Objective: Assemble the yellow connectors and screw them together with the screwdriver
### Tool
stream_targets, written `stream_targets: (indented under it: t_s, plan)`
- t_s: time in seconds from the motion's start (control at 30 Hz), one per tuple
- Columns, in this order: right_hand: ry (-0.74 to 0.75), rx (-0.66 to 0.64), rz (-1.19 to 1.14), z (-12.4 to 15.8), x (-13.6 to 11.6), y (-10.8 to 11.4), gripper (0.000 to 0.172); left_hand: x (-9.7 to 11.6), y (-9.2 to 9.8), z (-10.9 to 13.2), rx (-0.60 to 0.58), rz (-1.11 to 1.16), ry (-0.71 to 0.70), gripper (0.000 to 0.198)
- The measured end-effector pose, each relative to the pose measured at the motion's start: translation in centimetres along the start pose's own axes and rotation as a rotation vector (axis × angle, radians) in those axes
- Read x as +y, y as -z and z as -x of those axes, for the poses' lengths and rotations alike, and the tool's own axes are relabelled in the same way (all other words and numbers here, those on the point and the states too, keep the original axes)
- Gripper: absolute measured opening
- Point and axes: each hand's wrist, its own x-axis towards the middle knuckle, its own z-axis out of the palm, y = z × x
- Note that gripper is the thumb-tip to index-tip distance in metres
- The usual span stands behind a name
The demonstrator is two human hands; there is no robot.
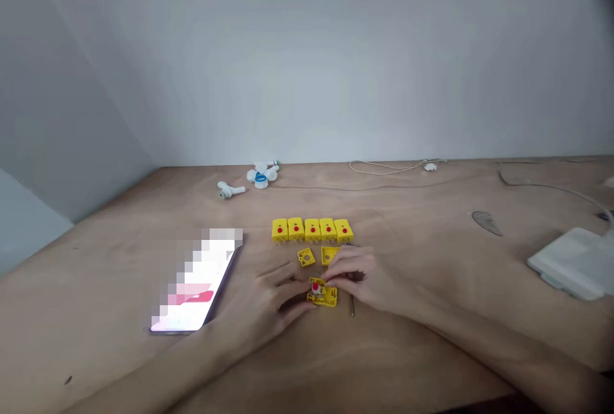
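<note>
A yellow connector (pixel 322 294) lies on the bench (pixel 432 350), just in front of a row (pixel 312 230) of five like it. The left hand (pixel 268 305) pinches its left side and the right hand (pixel 367 279) its right. Two loose yellow pieces (pixel 307 256) lie nearer the row, and a phone (pixel 196 292) lies left of the row.

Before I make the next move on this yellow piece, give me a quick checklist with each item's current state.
1. Open yellow piece held by both hands: ok, the fingers of the left hand and right hand are on it, low over the table.
2. Red part seated in it: cannot tell, too small.
3. Loose yellow plates close by: ok, just behind the hands.
4. Thin metal pin free: ok, lying beside the right hand.
5. Row of five yellow blocks lined up: ok, apart from the hands.
6. Phone apart from the left hand: ok.
</note>
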Motion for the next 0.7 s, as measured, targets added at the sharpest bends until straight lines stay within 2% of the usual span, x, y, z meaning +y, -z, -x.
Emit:
stream_targets:
  t_s: [0.27,0.7]
  plan:
    - [0.037,-0.036,0.012,0.34,0.77,0.12,0.011,0.07,0.28,-0.25,-0.043,0.057,0.012,0.014]
    - [0.039,-0.128,0.024,0.41,0.06,0.91,0.012,-0.60,-0.01,-0.28,-0.058,0.127,-0.006,0.019]
